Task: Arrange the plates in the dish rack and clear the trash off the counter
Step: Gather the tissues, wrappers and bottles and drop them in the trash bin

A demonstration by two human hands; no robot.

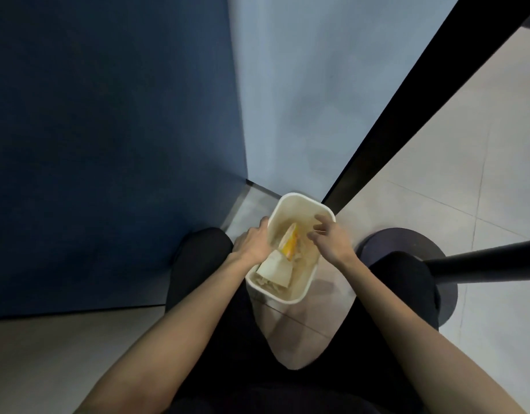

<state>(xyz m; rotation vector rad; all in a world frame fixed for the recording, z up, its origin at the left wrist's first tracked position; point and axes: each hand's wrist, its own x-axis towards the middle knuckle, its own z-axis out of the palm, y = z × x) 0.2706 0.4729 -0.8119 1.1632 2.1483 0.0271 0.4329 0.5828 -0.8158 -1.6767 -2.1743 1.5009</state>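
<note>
A white rectangular trash bin (299, 201) stands on the floor between my knees. Inside it lie an orange-yellow wrapper (290, 242), a folded white paper piece (276, 268) and other pale crumpled scraps. My left hand (253, 242) reaches to the bin's left rim, its fingers hidden at the edge near the white paper. My right hand (326, 236) hovers over the bin's right side with loosely spread, slightly curled fingers and nothing visible in it. No plates, dish rack or counter are in view.
A dark blue wall (108, 130) is on the left and a pale wall (302, 100) behind the bin. A black table leg (413, 115) slants past the bin; a round black base (407, 243) with a post sits at right on the tiled floor.
</note>
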